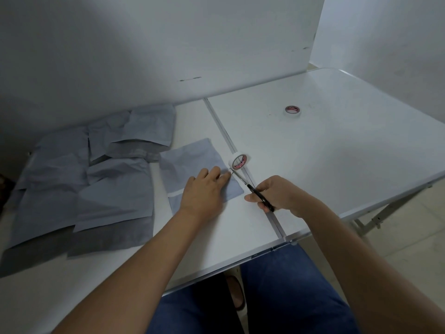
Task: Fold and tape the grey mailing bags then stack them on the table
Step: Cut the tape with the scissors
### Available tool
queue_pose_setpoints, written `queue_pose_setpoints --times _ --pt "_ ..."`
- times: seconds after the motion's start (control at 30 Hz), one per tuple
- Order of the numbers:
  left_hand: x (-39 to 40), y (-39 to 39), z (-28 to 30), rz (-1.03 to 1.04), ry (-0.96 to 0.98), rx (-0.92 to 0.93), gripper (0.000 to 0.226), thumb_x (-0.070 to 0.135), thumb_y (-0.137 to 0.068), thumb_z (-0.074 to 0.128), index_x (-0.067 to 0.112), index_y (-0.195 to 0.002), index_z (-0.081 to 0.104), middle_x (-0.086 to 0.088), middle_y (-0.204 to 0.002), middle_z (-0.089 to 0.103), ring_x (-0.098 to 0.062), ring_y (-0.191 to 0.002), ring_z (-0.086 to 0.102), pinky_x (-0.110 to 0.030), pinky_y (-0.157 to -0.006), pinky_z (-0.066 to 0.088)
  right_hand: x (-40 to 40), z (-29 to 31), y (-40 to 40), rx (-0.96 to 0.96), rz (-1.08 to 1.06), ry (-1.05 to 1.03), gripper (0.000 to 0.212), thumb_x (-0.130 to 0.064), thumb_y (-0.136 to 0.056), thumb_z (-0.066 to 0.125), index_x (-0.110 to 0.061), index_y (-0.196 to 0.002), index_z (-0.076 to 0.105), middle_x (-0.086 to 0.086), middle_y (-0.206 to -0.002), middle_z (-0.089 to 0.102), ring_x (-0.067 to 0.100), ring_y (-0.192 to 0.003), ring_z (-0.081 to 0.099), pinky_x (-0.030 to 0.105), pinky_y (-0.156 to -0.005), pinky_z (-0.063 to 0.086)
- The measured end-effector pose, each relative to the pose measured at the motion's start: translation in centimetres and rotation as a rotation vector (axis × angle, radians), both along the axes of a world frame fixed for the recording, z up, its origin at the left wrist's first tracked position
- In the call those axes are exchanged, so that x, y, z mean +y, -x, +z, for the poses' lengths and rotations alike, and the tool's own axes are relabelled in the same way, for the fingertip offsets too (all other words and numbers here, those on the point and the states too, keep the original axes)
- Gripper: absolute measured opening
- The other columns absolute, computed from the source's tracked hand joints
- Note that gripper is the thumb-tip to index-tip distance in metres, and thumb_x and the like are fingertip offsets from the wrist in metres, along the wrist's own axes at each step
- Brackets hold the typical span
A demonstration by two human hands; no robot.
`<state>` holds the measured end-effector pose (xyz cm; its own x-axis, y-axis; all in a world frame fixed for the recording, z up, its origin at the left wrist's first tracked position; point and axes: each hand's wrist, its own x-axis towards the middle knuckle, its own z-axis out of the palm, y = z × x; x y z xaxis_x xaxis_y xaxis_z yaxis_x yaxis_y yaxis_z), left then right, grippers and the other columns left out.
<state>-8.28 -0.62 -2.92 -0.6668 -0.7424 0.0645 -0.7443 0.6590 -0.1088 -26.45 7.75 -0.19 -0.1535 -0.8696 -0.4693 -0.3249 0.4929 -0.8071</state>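
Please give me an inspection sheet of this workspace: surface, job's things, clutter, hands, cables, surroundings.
Surface: white folding table with a centre seam.
Job's things: folded bag flat near the seam; loose bags piled at left; tape roll on edge by the folded bag; scissors at the tape strip.
Clutter: spare roll lying flat, far right.
Hands: left hand presses the folded bag; right hand grips the scissors.
Cables: nothing seen.
Surroundings: white wall behind; tiled floor at right.

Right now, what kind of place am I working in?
Probably a makeshift packing spot in a plain room: a white folding table against bare walls, a pile of grey mailing bags, two tape rolls and scissors.
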Motion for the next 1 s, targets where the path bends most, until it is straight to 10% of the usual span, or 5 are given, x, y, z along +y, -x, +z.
queue_pose_setpoints --times 0.47,0.63,1.0 --pt "-3.6 1.4 1.6 0.115 -0.319 0.323 0.035 0.012 -0.092 0.042 0.021 -0.115 0.068 -0.002 -0.116 0.066 -0.025 -0.107 0.058 -0.029 -0.083 0.045 -0.5 3.1 2.6 0.255 0.286 -0.077 0.036 -0.041 -0.081 0.074 -0.005 -0.089 0.07 -0.001 -0.061 0.067 0.009 -0.051 0.056 0.023 -0.057 0.042" --pt "-2.8 1.6 0.8 0.086 -0.286 0.303 0.037 0.015 -0.096 0.039 0.021 -0.12 0.066 -0.001 -0.117 0.059 -0.024 -0.105 0.056 -0.036 -0.084 0.049 -1.3 3.3 3.1 0.131 0.027 0.193 0.028 -0.036 -0.08 0.076 -0.011 -0.087 0.068 0.002 -0.06 0.068 0.013 -0.052 0.058 0.028 -0.059 0.048" --pt "-2.8 0.5 1.7 0.045 -0.396 0.331 0.038 0.006 -0.095 0.042 0.017 -0.123 0.065 -0.002 -0.126 0.058 -0.022 -0.114 0.055 -0.025 -0.096 0.04 -7.7 0.0 5.6 0.801 -0.016 0.098 0.025 -0.027 -0.086 0.067 -0.008 -0.084 0.05 0.011 -0.084 0.063 0.023 -0.062 0.062 0.026 -0.052 0.045"
